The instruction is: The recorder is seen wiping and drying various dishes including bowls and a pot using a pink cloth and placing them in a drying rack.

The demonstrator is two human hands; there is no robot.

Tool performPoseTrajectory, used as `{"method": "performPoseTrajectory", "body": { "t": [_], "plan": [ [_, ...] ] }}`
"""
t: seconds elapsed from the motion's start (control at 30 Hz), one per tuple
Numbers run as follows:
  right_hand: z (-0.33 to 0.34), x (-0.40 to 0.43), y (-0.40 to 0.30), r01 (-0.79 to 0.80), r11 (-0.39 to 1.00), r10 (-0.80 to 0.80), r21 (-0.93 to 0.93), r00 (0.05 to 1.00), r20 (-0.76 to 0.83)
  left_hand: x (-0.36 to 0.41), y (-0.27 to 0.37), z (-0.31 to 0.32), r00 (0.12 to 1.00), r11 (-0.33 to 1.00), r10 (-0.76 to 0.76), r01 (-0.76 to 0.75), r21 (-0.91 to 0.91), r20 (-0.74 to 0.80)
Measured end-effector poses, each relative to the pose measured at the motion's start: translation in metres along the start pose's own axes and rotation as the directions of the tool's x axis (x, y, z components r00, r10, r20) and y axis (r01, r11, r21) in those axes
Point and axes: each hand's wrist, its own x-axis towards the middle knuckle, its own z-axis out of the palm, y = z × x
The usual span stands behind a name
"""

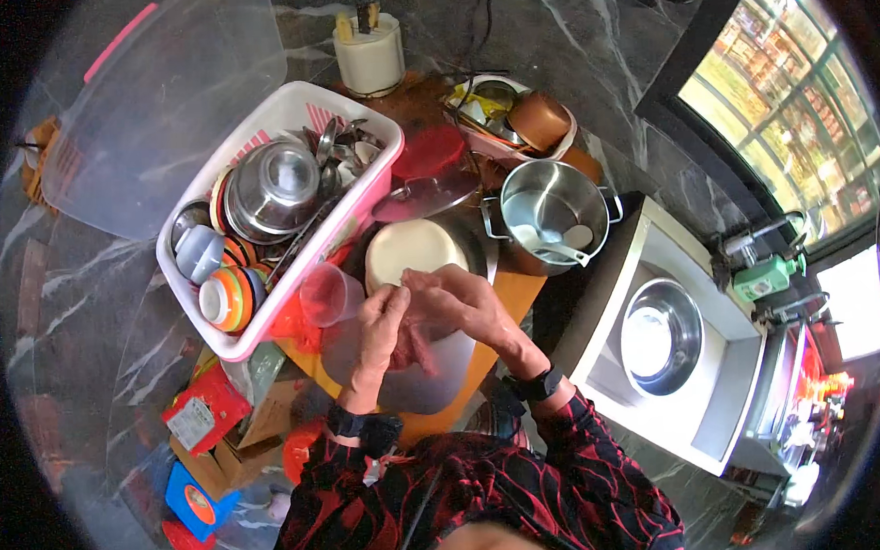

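My left hand and my right hand are close together, both pinching a reddish, soft-looking piece, perhaps raw meat or a cloth; its kind is not certain. It hangs down from the fingers over a whitish translucent bowl or basin. Just beyond the hands lies a round cream-coloured lid or upturned bowl. A clear plastic cup lies on its side left of my left hand. To the right of the cream thing stands a two-handled steel pot with a pale ladle in it.
A pink-and-white tub of bowls and cutlery stands left. A basin of cookware and a white canister are at the back. At right, a sink holds a steel basin. Cardboard boxes lie lower left.
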Motion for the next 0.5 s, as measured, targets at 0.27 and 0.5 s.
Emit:
{"method": "performPoseTrajectory", "body": {
  "t": [0.27,0.5],
  "plan": [
    [-0.086,0.037,0.003,0.05,0.997,-0.044,-0.065,0.994,0.1,0.038,0.006,0.073,0.991,0.954,-0.135,0.136,-0.268,0.022],
    [-0.175,0.072,-0.025,0.024,0.931,0.013,-0.364,0.995,0.097,0.078,0.022,0.133,0.987,0.955,-0.053,0.095,-0.282,0.154]
  ]
}}
